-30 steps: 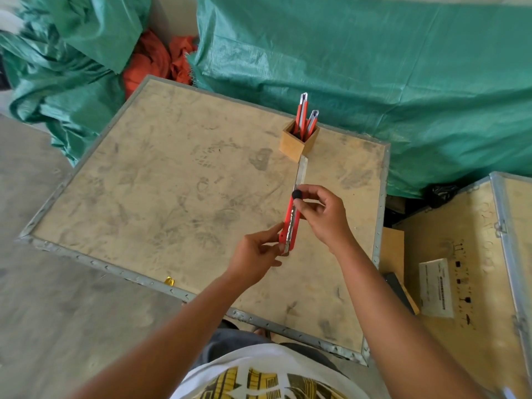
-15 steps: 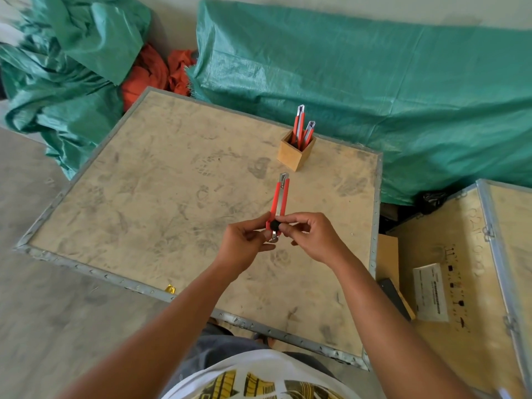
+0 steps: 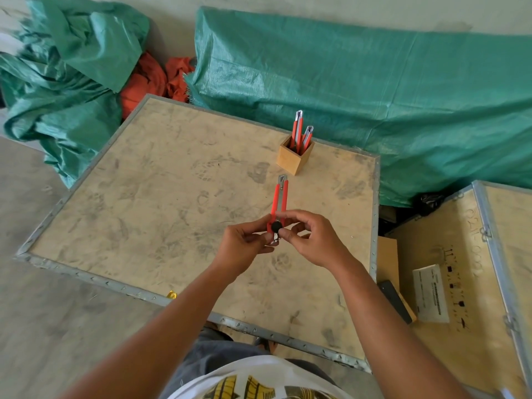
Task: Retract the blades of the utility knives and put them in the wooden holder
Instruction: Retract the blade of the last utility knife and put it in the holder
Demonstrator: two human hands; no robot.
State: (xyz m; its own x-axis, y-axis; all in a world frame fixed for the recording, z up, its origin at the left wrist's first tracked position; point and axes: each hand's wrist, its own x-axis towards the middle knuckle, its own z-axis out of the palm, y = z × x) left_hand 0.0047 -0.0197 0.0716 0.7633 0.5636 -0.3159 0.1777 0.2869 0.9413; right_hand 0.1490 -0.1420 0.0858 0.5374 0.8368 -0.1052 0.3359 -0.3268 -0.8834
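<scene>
An orange utility knife [image 3: 280, 198] is held above the wooden crate top [image 3: 161, 197], its tip pointing away from me with only a short bit of blade showing. My left hand [image 3: 244, 249] grips the knife's rear end from the left. My right hand [image 3: 312, 240] pinches the same end, thumb and finger at the black slider knob. Farther back stands the square wooden holder [image 3: 293, 158] with two orange knives [image 3: 300, 133] upright in it.
Green tarpaulin [image 3: 374, 90] lies heaped behind the crate and at the left, with orange cloth [image 3: 149, 82] between. A second wooden crate [image 3: 472, 269] with a paper label sits at the right. A dark flat object [image 3: 395, 300] lies in the gap between crates.
One second ago the long blade stuck out toward the holder; now it is drawn back into the handle. The slider knob and both hands have moved to the knife's rear end.
</scene>
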